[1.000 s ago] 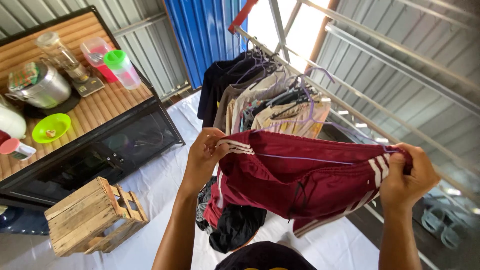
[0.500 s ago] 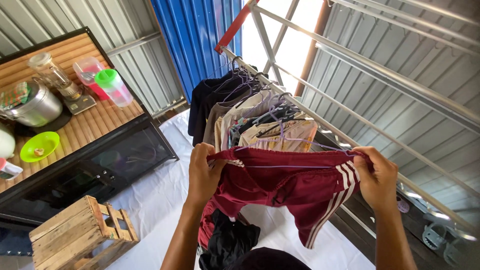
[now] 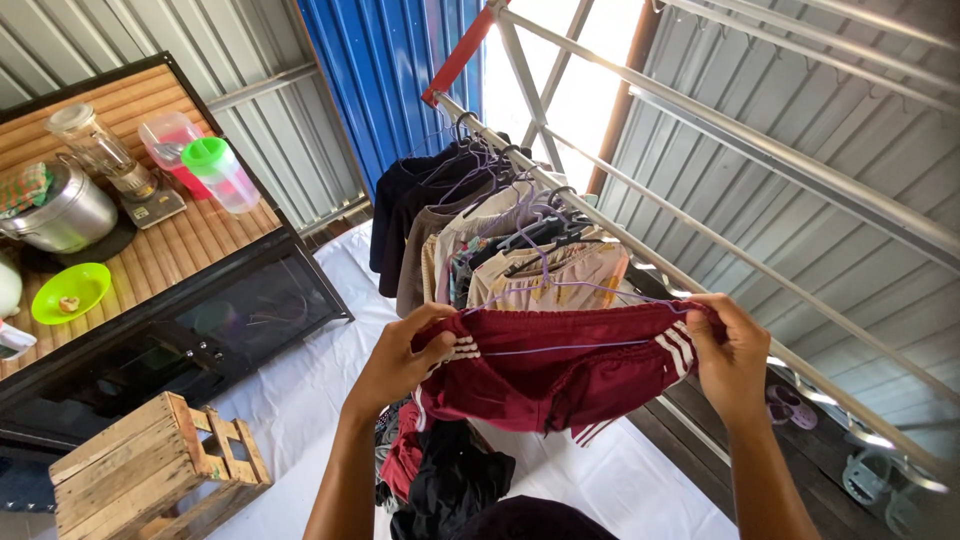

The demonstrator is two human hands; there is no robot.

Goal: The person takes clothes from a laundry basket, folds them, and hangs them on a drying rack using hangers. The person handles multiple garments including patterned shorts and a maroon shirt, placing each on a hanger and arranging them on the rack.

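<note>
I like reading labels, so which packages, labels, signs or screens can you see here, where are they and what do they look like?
No signs, screens or readable labels show.
Nearest to packaging: a small white container with a pink-red cap, lying at the left edge of the wooden counter.
The maroon shorts held by the left hand and right hand carry only white stripes.

Two hands, the left hand [image 3: 400, 360] and right hand [image 3: 728, 350], one pair of maroon shorts [image 3: 555, 370], one wooden crate [image 3: 140, 475], one green bowl [image 3: 68, 292], one metal pot [image 3: 60, 212], one blender [image 3: 105, 150] and two plastic jugs [image 3: 222, 173].
</note>
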